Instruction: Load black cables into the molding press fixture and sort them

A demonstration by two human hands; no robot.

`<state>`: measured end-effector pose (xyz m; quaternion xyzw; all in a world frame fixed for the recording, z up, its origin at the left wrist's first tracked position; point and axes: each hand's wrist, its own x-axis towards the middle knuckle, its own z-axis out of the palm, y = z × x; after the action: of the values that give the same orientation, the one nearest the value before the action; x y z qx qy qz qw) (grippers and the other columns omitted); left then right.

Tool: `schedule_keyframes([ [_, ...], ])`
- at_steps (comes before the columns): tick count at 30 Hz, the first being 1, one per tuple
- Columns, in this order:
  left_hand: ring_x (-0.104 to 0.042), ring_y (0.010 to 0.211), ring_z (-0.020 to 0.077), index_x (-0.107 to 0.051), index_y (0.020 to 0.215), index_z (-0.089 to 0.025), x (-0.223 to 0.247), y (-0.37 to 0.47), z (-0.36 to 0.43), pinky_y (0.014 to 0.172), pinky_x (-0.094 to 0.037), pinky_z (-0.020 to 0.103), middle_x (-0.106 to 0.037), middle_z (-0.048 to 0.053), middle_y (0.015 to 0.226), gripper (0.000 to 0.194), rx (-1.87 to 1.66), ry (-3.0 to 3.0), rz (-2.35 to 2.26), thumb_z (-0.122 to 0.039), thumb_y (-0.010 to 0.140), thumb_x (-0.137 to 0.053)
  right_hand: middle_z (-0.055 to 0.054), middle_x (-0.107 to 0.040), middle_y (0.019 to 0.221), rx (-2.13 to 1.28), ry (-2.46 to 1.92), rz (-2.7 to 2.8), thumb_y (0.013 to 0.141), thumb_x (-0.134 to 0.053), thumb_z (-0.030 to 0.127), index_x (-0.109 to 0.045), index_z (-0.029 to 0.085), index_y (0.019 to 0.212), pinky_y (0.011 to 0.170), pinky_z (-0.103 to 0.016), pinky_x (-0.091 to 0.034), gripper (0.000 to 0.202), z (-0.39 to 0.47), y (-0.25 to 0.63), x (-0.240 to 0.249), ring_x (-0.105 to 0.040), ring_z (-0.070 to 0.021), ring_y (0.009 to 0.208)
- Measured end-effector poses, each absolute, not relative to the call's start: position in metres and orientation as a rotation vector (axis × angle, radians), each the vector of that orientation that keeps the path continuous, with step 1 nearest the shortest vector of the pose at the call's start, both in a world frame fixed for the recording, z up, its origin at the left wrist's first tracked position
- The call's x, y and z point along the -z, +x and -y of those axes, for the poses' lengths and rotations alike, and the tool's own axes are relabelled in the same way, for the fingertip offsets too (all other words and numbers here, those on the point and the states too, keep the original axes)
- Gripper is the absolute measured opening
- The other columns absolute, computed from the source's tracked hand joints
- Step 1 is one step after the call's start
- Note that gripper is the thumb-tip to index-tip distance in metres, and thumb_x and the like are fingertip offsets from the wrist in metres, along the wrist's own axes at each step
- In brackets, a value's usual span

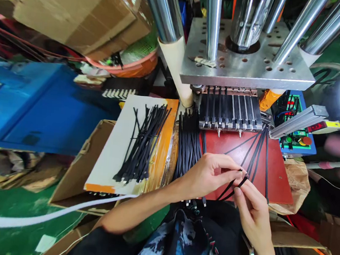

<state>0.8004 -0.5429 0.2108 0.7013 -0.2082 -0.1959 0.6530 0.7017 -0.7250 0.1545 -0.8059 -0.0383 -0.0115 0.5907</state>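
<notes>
Over the front of a red board (pixel 279 182), both of my hands are close together with the fingers pinched. My left hand (pixel 213 174) grips the end of a thin black cable between thumb and forefinger. Just right of it, my right hand (pixel 252 205) holds black cable ends (pixel 243 180) whose lengths hang toward the board. Fingers hide most of the tips. Behind them, several black cables (pixel 257 154) fan out across the board from the right end of a metal mould (pixel 231 111). More cables lie in the mould's slots.
A steel press plate (pixel 247 73) on shiny columns stands above the mould. Left of my hands lie a row of black cables (pixel 188 141) and a bundle (pixel 144 145) on a white board (pixel 111 146). A control box (pixel 300 134) with buttons sits at right.
</notes>
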Motion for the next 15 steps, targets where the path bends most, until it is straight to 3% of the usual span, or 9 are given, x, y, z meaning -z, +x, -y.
schedule_keyframes([
  [4,-0.076,0.090,0.0202,-0.085,0.095,-0.016,-0.209,0.799,0.540,0.084,-0.058,0.029,-0.083,0.008,0.096,0.022,0.421,1.574,0.438,-0.035,0.099,-0.074,-0.002,-0.071,0.092,0.123,-1.830,0.077,0.102,-0.066,0.021,-0.078,0.030,0.117,0.058,-0.027,-0.050,0.021,0.730,0.704,-0.156,-0.062,-0.0138,0.062],
  [7,-0.076,0.086,0.0201,-0.085,0.096,-0.016,-0.207,0.802,0.539,0.080,-0.058,0.029,-0.082,0.009,0.095,0.028,0.407,1.529,0.407,-0.044,0.094,-0.081,-0.002,-0.069,0.088,0.167,-1.842,0.062,0.099,-0.072,0.021,-0.078,0.026,0.098,0.053,-0.027,-0.042,0.008,0.725,0.710,-0.161,-0.058,-0.0140,0.063],
  [9,-0.074,0.081,0.0188,-0.084,0.092,-0.015,-0.207,0.804,0.539,0.075,-0.056,0.028,-0.081,0.008,0.090,0.031,0.373,1.538,0.418,-0.046,0.091,-0.083,-0.001,-0.065,0.084,0.174,-1.842,0.072,0.099,-0.072,0.022,-0.074,0.024,0.089,0.052,-0.027,-0.038,0.011,0.720,0.718,-0.166,-0.053,-0.0134,0.062],
  [15,-0.066,0.074,0.0132,-0.078,0.085,-0.015,-0.214,0.821,0.542,0.071,-0.050,0.024,-0.075,0.003,0.081,0.021,0.138,1.685,0.543,-0.033,0.095,-0.080,0.003,-0.051,0.072,0.113,-1.851,0.079,0.102,-0.068,0.031,-0.058,0.022,0.077,0.054,-0.026,-0.035,0.028,0.708,0.740,-0.161,-0.045,-0.0125,0.062],
])
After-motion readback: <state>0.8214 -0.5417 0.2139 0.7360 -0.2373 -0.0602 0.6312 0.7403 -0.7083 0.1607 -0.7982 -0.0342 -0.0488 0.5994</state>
